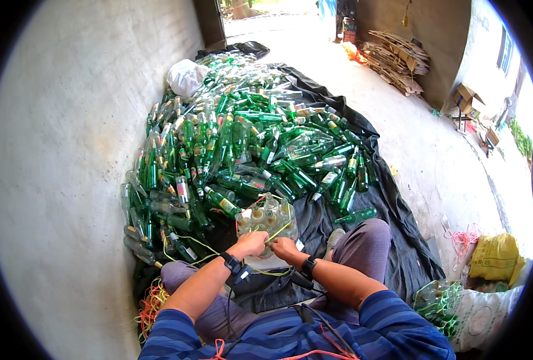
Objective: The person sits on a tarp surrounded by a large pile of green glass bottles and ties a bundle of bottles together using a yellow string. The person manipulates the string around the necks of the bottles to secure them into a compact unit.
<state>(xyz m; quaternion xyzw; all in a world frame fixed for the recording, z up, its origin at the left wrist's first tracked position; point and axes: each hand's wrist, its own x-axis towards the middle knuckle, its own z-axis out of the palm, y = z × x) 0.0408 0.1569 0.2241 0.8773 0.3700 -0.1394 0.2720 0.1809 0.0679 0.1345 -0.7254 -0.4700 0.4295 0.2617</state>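
A tight cluster of clear glass bottles [271, 218] stands upright between my knees. Yellow-green plastic strap [279, 230] runs over its top, and a pink strand shows along its far left side. At the cluster's near edge, my left hand [252, 243] grips the strap with curled fingers. My right hand [286, 250] meets it just to the right, its fingers closed on the same strap; the exact crossing is hidden by the fingers. Loose strap [193, 238] loops out to the left over green bottles.
A large heap of mostly green glass bottles [248, 135] lies ahead on a black tarp [320, 229], against the left wall [68, 148]. Coloured strapping [151, 303] lies by my left leg. At right sit a yellow bag [496, 257] and a white sack [482, 315]; flattened cardboard [394, 58] is stacked farther off.
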